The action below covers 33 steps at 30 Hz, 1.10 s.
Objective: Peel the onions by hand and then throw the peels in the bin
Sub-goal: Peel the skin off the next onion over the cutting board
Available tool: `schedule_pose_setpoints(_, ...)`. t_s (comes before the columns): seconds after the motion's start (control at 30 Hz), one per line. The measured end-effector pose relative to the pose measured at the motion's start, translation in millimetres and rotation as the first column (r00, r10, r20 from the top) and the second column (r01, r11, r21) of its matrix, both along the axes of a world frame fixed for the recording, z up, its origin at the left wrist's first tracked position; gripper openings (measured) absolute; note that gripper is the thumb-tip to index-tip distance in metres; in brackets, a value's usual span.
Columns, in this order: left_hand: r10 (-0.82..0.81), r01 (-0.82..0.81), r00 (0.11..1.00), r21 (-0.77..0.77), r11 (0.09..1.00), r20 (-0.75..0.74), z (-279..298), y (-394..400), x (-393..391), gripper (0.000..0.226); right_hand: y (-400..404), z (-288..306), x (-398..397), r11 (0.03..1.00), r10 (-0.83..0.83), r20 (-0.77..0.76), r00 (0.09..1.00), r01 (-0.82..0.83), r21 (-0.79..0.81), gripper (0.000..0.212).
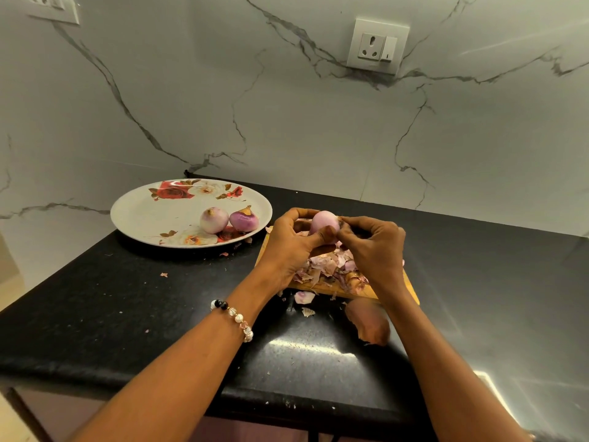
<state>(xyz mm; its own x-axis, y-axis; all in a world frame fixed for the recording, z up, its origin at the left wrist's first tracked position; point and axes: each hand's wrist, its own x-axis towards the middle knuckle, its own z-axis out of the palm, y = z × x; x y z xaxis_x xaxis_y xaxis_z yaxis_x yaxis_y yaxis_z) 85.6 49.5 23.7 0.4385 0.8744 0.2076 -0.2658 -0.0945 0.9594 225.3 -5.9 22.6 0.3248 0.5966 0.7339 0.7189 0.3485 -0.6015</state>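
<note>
A pale pink, mostly peeled onion (323, 225) is held above a wooden cutting board (400, 287). My left hand (291, 242) grips it from the left, fingers curled round it. My right hand (371, 247) pinches at its right side with the fingertips. A heap of pink and brown peels (331, 271) covers the board under my hands. Two peeled onions, a whitish onion (213, 220) and a purple onion (243, 219), lie on a flowered white plate (143, 215) to the left. No bin is in view.
A large brown peel (368, 323) and small scraps (304, 298) lie on the black counter (111, 314) in front of the board. The marble wall with a socket (377, 46) rises behind. The counter's front edge runs below my forearms.
</note>
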Motion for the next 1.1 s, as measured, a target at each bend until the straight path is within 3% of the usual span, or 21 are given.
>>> schedule_pose_setpoints(0.17, -0.041, 0.044, 0.997, -0.05, 0.998, 0.063, 3, -1, -3, 0.056, 3, 2, -8, 0.996, -0.088, 0.033, 0.996, 0.087, 0.029, 0.012)
schedule_pose_setpoints(0.27, -0.126, 0.144, 0.983, -0.136, 0.98, 0.133, 4, -1, -5, 0.045, 3, 3, -5, 0.996, -0.081, -0.041, 0.996, 0.083, 0.044, 0.008)
schedule_pose_setpoints(0.43, -0.132, 0.194, 0.966, -0.284, 0.939, 0.224, 6, 3, -3, 0.029, 0, 5, -1, 0.985, 0.162, -0.291, 0.943, -0.173, -0.011, 0.011)
schedule_pose_setpoints(0.53, -0.138, 0.229, 0.952, -0.336, 0.913, 0.275, 6, 7, -1, 0.033, 1, 7, 0, 0.969, 0.232, -0.376, 0.897, -0.248, 0.007, 0.018)
schedule_pose_setpoints(0.63, -0.137, 0.246, 0.943, -0.358, 0.901, 0.304, 6, 7, -1, 0.032, 3, 6, 0, 0.971, 0.223, -0.359, 0.906, -0.24, -0.001, 0.032)
schedule_pose_setpoints(0.77, -0.143, 0.252, 0.942, -0.356, 0.9, 0.304, 6, 8, -2, 0.03, 4, 5, 2, 0.982, 0.182, -0.285, 0.941, -0.189, 0.001, 0.021)
schedule_pose_setpoints(0.93, -0.152, 0.235, 0.952, -0.313, 0.92, 0.267, 6, 9, -2, 0.031, 0, 8, 5, 0.959, 0.267, -0.293, 0.918, -0.282, -0.011, 0.032)
schedule_pose_setpoints(1.1, -0.161, 0.225, 0.96, -0.284, 0.932, 0.231, 4, 9, -2, 0.031, 0, 7, 11, 0.967, 0.244, -0.074, 0.967, -0.248, -0.06, 0.027)
